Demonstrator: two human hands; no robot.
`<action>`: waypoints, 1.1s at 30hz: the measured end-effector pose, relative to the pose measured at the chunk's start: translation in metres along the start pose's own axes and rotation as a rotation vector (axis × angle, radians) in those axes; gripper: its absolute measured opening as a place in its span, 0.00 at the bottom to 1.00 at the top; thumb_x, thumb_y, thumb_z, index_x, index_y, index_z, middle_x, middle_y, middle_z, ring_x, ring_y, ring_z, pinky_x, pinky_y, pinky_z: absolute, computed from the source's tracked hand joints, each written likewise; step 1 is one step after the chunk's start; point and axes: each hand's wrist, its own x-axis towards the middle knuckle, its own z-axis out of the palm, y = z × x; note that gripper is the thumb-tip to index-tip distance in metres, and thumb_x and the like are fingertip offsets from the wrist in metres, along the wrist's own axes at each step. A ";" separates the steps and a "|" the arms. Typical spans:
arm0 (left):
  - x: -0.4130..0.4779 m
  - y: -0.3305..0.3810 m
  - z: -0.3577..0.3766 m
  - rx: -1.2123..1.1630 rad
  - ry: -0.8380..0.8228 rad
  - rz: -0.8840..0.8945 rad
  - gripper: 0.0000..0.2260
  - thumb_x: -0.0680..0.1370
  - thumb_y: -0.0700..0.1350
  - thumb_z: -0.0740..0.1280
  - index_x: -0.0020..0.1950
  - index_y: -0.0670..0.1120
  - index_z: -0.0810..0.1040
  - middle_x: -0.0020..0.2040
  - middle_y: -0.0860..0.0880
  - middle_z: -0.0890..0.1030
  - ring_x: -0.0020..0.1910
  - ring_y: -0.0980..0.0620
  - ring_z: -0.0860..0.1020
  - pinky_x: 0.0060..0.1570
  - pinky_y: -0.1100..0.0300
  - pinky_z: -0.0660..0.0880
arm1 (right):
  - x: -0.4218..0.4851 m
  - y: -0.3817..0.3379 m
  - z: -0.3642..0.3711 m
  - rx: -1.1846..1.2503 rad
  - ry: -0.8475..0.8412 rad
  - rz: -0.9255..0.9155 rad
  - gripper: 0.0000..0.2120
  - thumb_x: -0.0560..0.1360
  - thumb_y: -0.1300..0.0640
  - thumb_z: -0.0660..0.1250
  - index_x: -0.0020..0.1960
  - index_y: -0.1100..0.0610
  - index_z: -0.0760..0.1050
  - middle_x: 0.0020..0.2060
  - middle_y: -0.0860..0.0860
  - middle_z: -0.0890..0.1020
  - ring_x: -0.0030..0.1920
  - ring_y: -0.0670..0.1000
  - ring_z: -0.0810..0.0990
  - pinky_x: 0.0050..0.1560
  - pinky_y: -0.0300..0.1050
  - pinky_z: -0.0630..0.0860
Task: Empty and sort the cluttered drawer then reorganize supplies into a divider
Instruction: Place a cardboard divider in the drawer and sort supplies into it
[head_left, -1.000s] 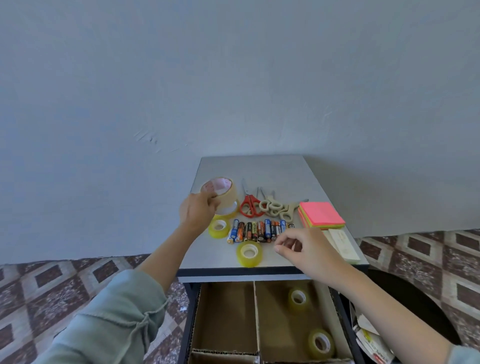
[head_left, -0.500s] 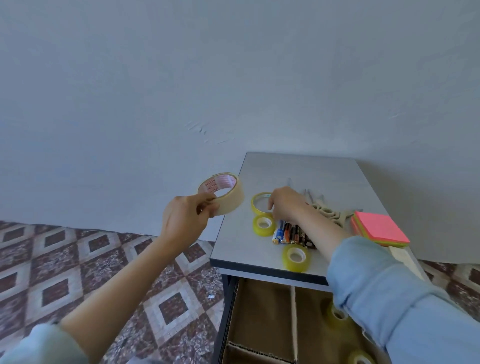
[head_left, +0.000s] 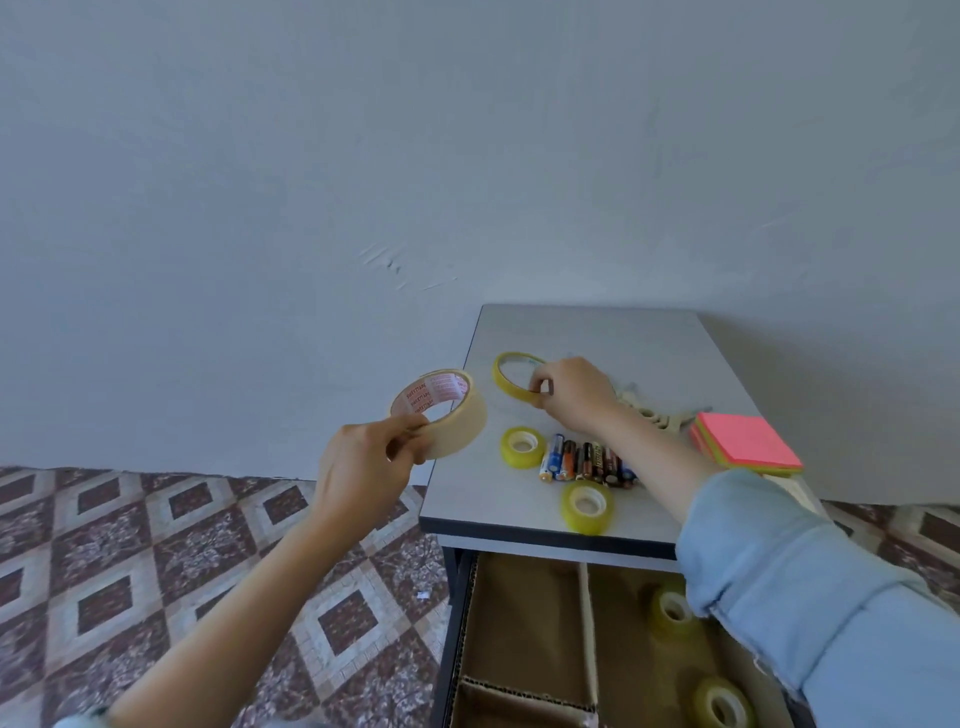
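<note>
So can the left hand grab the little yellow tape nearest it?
Probably not yet. That little yellow tape lies near and uncovered, but the left hand grips the big tape roll, so it would need to let go first.

- The table (head_left: 597, 332) stands against the wall (head_left: 467, 156). The open drawer (head_left: 519, 613) sits under its front edge.
- The left hand (head_left: 358, 467) holds the big tape roll (head_left: 447, 413) in the air, just off the table's left side.
- The right hand (head_left: 571, 392) pinches the thin tape ring (head_left: 506, 382) at the back left of the table.
- The batteries (head_left: 587, 462) lie in a row in the middle.
- The side roll (head_left: 523, 447) is just left of them, and the front roll (head_left: 587, 506) is before them.
- The scissors (head_left: 652, 415) lie behind the right arm, with the sticky notes (head_left: 745, 444) to their right.
- In the drawer, a cardboard wall (head_left: 587, 623) splits left from right.
- The back drawer roll (head_left: 672, 613) and the front drawer roll (head_left: 719, 704) lie in the right part.
</note>
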 end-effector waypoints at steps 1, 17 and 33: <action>-0.004 0.004 0.000 -0.008 -0.005 0.012 0.10 0.76 0.42 0.68 0.56 0.46 0.82 0.36 0.52 0.83 0.38 0.52 0.79 0.35 0.63 0.72 | -0.007 0.000 -0.006 0.060 0.024 -0.005 0.05 0.75 0.59 0.67 0.50 0.55 0.80 0.37 0.50 0.76 0.42 0.52 0.75 0.40 0.42 0.67; -0.141 0.043 0.065 -0.165 -0.547 0.135 0.11 0.75 0.44 0.69 0.52 0.59 0.77 0.37 0.65 0.79 0.38 0.62 0.79 0.39 0.74 0.72 | -0.265 0.070 -0.040 0.637 0.023 0.207 0.09 0.73 0.64 0.68 0.43 0.50 0.77 0.31 0.51 0.84 0.21 0.48 0.75 0.30 0.39 0.75; -0.117 0.093 0.168 0.333 -0.805 0.408 0.14 0.81 0.48 0.59 0.64 0.51 0.76 0.57 0.47 0.79 0.56 0.48 0.77 0.55 0.58 0.73 | -0.326 0.115 -0.018 0.590 -0.024 0.325 0.09 0.73 0.63 0.69 0.42 0.49 0.77 0.29 0.48 0.83 0.23 0.46 0.74 0.33 0.37 0.75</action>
